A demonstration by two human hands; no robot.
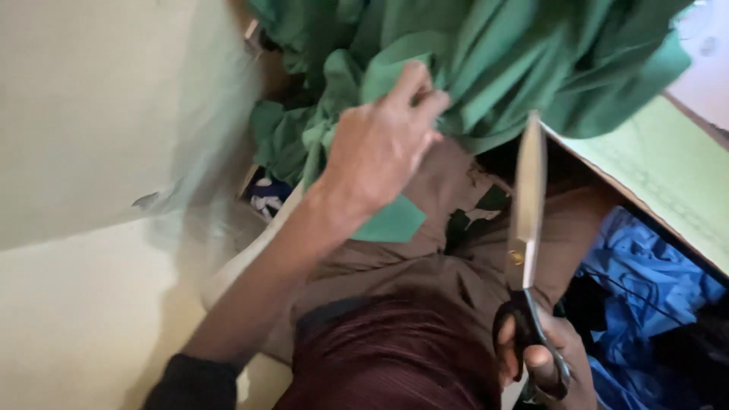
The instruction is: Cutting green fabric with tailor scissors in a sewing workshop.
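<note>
Left hand: the left hand [383, 144] reaches forward over the lap, fingers bent together and pinching a fold of the bunched green cotton cloth [486, 61] at its lower edge.
Right hand: the right hand [543, 364] sits low at the bottom right, thumb and fingers threaded through the black loops of the long steel-bladed scissors [525, 205], closed around the handles.
Scissors: blades pressed shut, pointing up and away from the body; the tip lies just beside the hanging edge of the green cloth, right of the left hand.
Green cloth: heaped above and beyond both hands, spilling down onto the brown trouser lap [448, 243]; a loose flat green offcut [395, 222] lies on the lap under the left wrist.
Right side: a pale green board [668, 182] slants along the edge, with crumpled blue fabric [645, 281] below it.
Left side: a cream wall surface [91, 114].
</note>
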